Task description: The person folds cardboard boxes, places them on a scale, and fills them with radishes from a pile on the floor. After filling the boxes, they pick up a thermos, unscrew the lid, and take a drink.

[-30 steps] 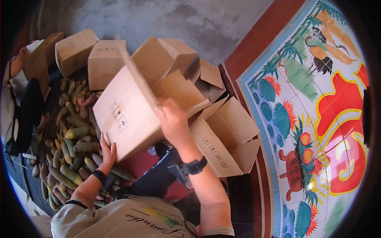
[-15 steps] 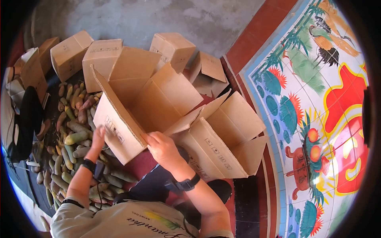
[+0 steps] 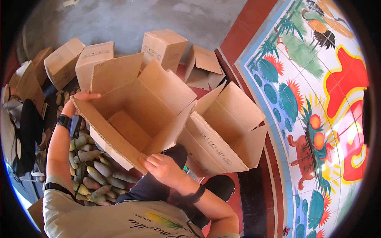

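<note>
A large open cardboard box [image 3: 139, 107] is tilted toward me above my lap, its inside and bottom in sight. My left hand [image 3: 85, 96] has hold of its far left corner, with the thumb over the rim and the other fingers partly hidden behind the wall. At the near corner, my right hand [image 3: 162, 168] pinches the edge of the front flap. Long greenish and brown root vegetables [image 3: 101, 174] lie heaped on the floor under and left of the box. Just right of it stands a second open cardboard box [image 3: 222, 135].
Several more cartons [image 3: 164, 47] stand in an arc along the grey floor behind, one with its flap [image 3: 208, 59] raised. Another person's dark-clothed leg [image 3: 27, 131] is at the left edge. A painted tile wall [image 3: 309, 119] bounds the right side.
My left hand has moved up from the box's printed side to its far left corner. The box has tipped further toward me, its front flap now folded outward.
</note>
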A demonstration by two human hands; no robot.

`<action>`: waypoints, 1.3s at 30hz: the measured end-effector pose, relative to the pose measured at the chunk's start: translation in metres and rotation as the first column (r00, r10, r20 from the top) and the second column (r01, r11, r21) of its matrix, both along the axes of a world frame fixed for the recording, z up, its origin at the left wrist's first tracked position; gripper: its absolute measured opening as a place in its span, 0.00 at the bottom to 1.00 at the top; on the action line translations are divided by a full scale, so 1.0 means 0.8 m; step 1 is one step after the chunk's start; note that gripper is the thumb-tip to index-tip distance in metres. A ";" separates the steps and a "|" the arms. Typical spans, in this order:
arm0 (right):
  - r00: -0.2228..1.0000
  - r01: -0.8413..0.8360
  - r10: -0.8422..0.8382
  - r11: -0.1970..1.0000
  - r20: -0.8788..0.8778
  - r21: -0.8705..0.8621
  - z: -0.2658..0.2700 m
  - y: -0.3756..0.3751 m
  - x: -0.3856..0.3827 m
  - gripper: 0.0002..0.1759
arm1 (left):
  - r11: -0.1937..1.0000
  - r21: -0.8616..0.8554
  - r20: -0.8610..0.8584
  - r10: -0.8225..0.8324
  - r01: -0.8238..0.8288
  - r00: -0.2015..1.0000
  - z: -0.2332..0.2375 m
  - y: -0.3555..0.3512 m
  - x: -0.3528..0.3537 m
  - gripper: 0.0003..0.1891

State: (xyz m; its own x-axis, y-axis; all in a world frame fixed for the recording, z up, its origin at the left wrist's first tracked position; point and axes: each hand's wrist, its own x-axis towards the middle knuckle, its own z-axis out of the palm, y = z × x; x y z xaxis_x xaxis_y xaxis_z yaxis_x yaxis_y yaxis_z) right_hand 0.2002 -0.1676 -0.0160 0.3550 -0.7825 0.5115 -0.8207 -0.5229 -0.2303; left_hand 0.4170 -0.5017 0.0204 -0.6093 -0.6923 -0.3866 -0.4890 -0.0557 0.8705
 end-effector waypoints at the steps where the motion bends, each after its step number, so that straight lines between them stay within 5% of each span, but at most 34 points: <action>1: 0.999 0.027 -0.027 0.999 -0.029 0.024 0.000 0.003 -0.004 0.16 | 0.992 -0.126 -0.153 -0.023 0.003 0.988 -0.011 0.010 -0.007 0.26; 4: 0.992 0.105 -0.109 0.993 0.065 0.055 -0.001 0.009 -0.014 0.15 | 0.976 -0.217 -0.221 -0.022 -0.028 0.975 -0.114 -0.081 0.012 0.25; 5: 0.990 0.114 -0.118 0.992 0.077 0.061 0.008 0.011 -0.017 0.15 | 0.920 -0.390 0.017 0.050 -0.040 0.999 -0.089 -0.070 0.006 0.23; 6: 0.989 0.116 -0.121 0.991 0.082 0.060 0.011 0.015 -0.020 0.15 | 0.919 -0.392 0.022 0.048 -0.035 0.999 -0.097 -0.074 0.009 0.23; 8: 0.975 0.204 -0.202 0.979 0.088 -0.008 0.015 0.024 -0.029 0.16 | 0.927 -0.330 -0.257 0.092 -0.177 0.962 -0.122 -0.087 0.017 0.25; 11: 0.954 0.284 -0.279 0.958 0.107 -0.034 0.019 0.047 -0.053 0.19 | 0.848 -0.417 -0.190 0.269 -0.326 0.944 -0.086 -0.065 0.012 0.22; 12: 0.944 0.317 -0.312 0.948 0.112 -0.030 0.021 0.055 -0.061 0.19 | 0.832 -0.135 -0.630 0.348 -0.539 0.694 -0.075 -0.034 -0.006 0.22; 15: 0.917 0.373 -0.371 0.928 0.147 0.014 0.020 0.075 -0.084 0.16 | 0.829 0.115 -0.608 0.494 -0.548 0.621 -0.086 -0.095 0.002 0.18; 18: 0.897 0.397 -0.400 0.916 0.189 0.054 0.017 0.093 -0.102 0.13 | 0.778 0.071 -0.638 0.516 -0.624 0.571 -0.083 -0.112 -0.010 0.19; 19: 0.881 0.421 -0.429 0.903 0.201 0.085 0.016 0.102 -0.106 0.13 | 0.788 0.146 -0.745 0.485 -0.598 0.457 -0.086 -0.117 -0.024 0.18; 22: 0.842 0.473 -0.495 0.868 0.215 0.150 0.008 0.126 -0.117 0.11 | 0.714 0.163 -0.748 0.539 -0.681 0.387 -0.069 -0.106 -0.053 0.17; 24: 0.786 0.513 -0.556 0.831 0.270 0.215 -0.003 0.143 -0.123 0.08 | 0.752 0.045 -0.720 0.480 -0.657 0.500 -0.069 -0.111 -0.066 0.17; 26: 0.777 0.541 -0.577 0.817 0.252 0.202 -0.007 0.157 -0.126 0.07 | 0.645 0.285 -0.743 0.616 -0.709 0.262 -0.066 -0.108 -0.100 0.19; 30: 0.739 0.622 -0.646 0.763 0.191 0.176 -0.017 0.186 -0.134 0.06 | 0.601 0.411 -0.758 0.643 -0.686 0.109 -0.075 -0.104 -0.153 0.20; 36: 0.619 0.717 -0.756 0.655 0.213 0.238 -0.023 0.232 -0.139 0.06 | 0.477 0.565 -0.616 0.787 -0.673 0.042 -0.104 -0.109 -0.218 0.19; 39: 0.575 0.752 -0.792 0.611 0.207 0.248 -0.030 0.248 -0.142 0.06 | 0.562 0.617 -0.648 0.760 -0.551 0.048 -0.147 -0.117 -0.244 0.21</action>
